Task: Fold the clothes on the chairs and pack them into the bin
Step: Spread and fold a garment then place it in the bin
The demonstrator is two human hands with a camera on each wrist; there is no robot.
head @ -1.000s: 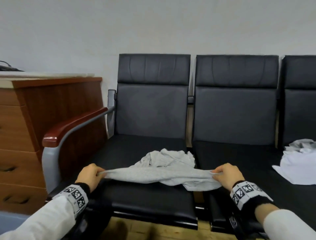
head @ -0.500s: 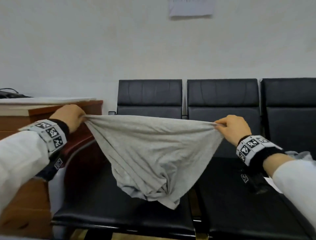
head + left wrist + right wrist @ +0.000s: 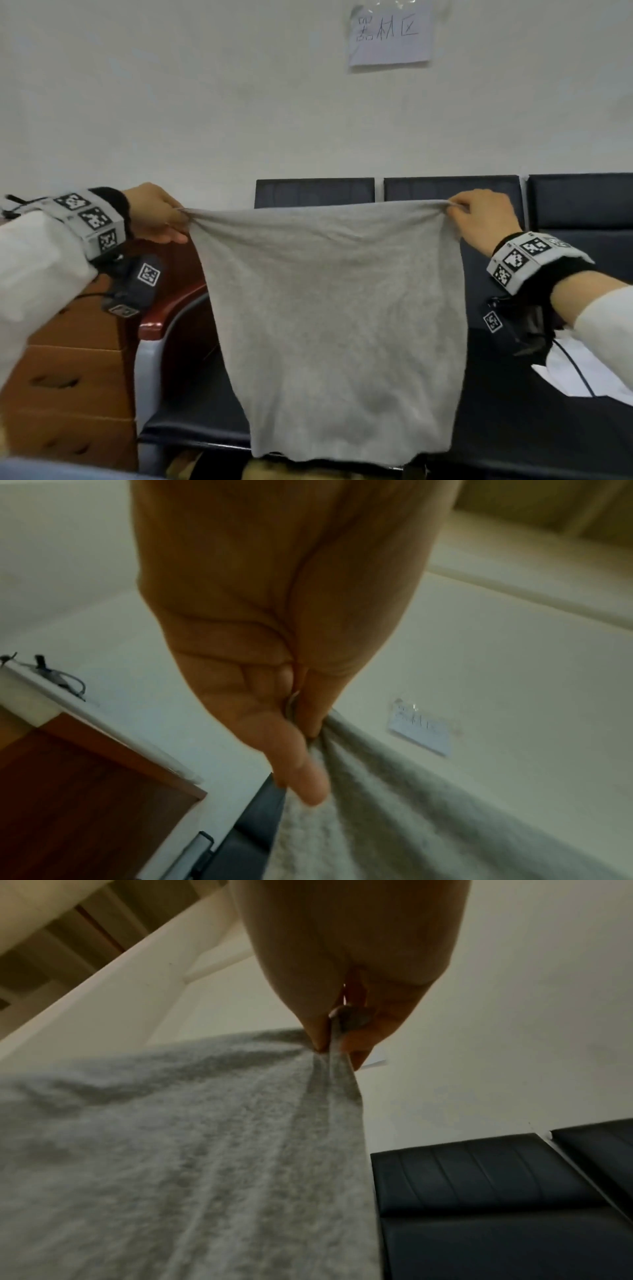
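A grey garment (image 3: 335, 329) hangs spread out in the air in front of the black chairs (image 3: 452, 192). My left hand (image 3: 171, 219) pinches its upper left corner and my right hand (image 3: 462, 214) pinches its upper right corner, so the top edge is stretched nearly level. In the left wrist view, my left hand (image 3: 304, 737) has thumb and fingers closed on bunched grey garment (image 3: 428, 818). In the right wrist view, my right hand (image 3: 337, 1039) clamps a fold of the grey garment (image 3: 188, 1150). The cloth's lower edge hangs over the seat front. No bin is in view.
A white garment (image 3: 575, 377) lies on the seat to the right, under my right arm. A wooden cabinet (image 3: 68, 377) stands at the left beside the chair's red-brown armrest (image 3: 174, 308). A paper sign (image 3: 388, 32) is stuck on the wall above.
Both hands lifted the grey garment off the seat, raised it higher and pulled it wider. It went from a crumpled heap to a flat hanging sheet.
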